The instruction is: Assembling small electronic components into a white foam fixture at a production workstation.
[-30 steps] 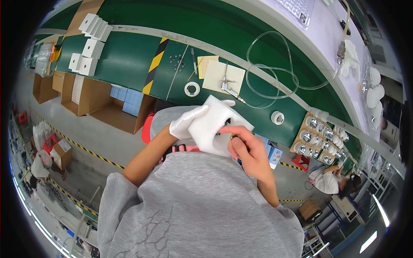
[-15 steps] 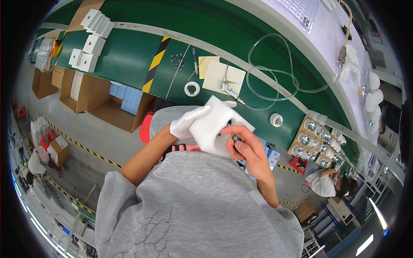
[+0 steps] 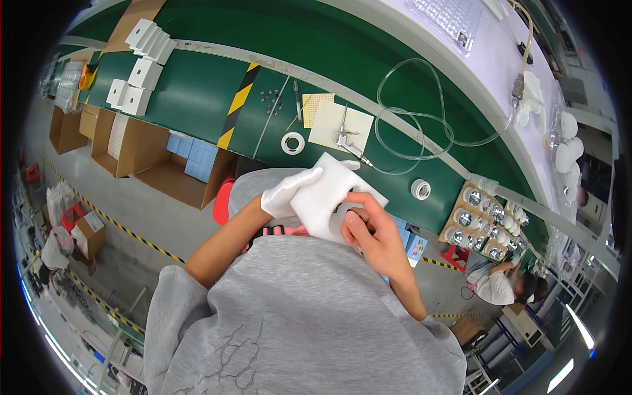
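My left hand (image 3: 289, 191), in a white glove, is closed around a white foam block (image 3: 320, 197) held over my lap. The block has an opening on its right side, where something dark shows. My bare right hand (image 3: 374, 230) is at that opening, its index finger touching the edge. Its other fingers are curled together around a small dark piece (image 3: 359, 212), mostly hidden, whose kind I cannot make out. On the green bench just beyond the block lie an air blow gun (image 3: 349, 146) and a white ring (image 3: 292, 143).
Clear tubing (image 3: 415, 112) loops across the bench. A cardboard tray (image 3: 454, 220) of shiny round parts stands at the right, near another white ring part (image 3: 421, 189). White foam blocks (image 3: 136, 99) are stacked at the far left; open cartons (image 3: 174, 178) stand below the bench.
My right hand has moved slightly closer in to the foam block's opening, and the dark piece in its fingers shows less. My left hand keeps its hold on the block.
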Available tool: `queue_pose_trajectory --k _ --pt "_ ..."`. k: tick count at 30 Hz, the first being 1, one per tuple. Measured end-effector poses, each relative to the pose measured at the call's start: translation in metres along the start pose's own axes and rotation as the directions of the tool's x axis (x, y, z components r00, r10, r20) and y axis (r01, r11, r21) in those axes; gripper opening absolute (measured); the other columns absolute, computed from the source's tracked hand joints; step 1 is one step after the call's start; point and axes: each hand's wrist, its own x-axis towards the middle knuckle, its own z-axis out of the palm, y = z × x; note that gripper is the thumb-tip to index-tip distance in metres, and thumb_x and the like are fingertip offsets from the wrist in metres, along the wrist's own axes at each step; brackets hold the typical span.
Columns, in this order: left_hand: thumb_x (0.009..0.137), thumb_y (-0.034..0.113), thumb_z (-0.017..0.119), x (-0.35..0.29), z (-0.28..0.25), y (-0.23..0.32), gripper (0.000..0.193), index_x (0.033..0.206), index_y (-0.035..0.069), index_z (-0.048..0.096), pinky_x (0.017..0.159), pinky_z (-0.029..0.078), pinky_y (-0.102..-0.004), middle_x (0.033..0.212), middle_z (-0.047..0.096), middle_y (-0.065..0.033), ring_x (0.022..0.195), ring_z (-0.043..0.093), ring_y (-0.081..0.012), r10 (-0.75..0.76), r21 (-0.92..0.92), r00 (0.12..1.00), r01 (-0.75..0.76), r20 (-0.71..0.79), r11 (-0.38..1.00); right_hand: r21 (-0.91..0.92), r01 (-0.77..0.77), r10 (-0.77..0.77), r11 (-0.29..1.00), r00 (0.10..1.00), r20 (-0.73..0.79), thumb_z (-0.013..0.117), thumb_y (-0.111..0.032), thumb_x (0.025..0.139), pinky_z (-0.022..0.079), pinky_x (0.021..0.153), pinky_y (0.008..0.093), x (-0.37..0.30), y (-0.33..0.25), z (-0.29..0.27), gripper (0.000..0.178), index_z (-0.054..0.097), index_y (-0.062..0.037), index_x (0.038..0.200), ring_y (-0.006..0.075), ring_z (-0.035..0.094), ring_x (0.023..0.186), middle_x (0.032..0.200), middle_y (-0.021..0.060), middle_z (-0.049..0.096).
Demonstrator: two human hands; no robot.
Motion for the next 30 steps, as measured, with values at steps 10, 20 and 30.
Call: queue_pose_trajectory --k 10,20,30 --pt "0.097 0.056 0.044 -0.002 0.004 0.003 0.083 0.155 0.000 0.026 0.116 0.034 -0.0390 0.155 0.037 -0.0160 0.139 0.043 -0.0254 -0.008 0.016 1.000 0.008 -0.001 1.000 -0.074 0.012 -0.013 0.997 1.000 -0.015 0.049 -0.006 0.101 0.035 0.055 0.0204 0.000 0.000 0.002 0.029 0.049 -0.0045 0.131 0.0046 0.044 0.061 0.073 0.0009 0.056" --pt "0.097 0.056 0.045 0.001 0.003 0.003 0.084 0.155 0.000 0.025 0.116 0.034 -0.0390 0.154 0.037 -0.0163 0.138 0.043 -0.0254 -0.009 0.034 1.000 0.009 0.002 0.999 -0.064 0.027 -0.024 0.998 0.999 0.039 0.049 -0.002 0.100 0.036 0.058 0.0204 0.000 0.006 -0.002 0.033 0.045 -0.0041 0.133 0.0053 0.045 0.065 0.077 0.0019 0.057" --pt "0.094 0.059 0.046 0.001 0.004 0.002 0.088 0.156 0.001 0.023 0.114 0.037 -0.0395 0.149 0.043 -0.0178 0.136 0.046 -0.0260 -0.023 0.028 0.999 0.024 -0.025 0.999 -0.100 0.085 -0.079 0.991 0.995 0.066 0.044 0.000 0.100 0.034 0.057 0.0195 0.001 0.005 -0.004 0.037 0.039 -0.0056 0.136 0.0038 0.038 0.062 0.090 0.0029 0.062"
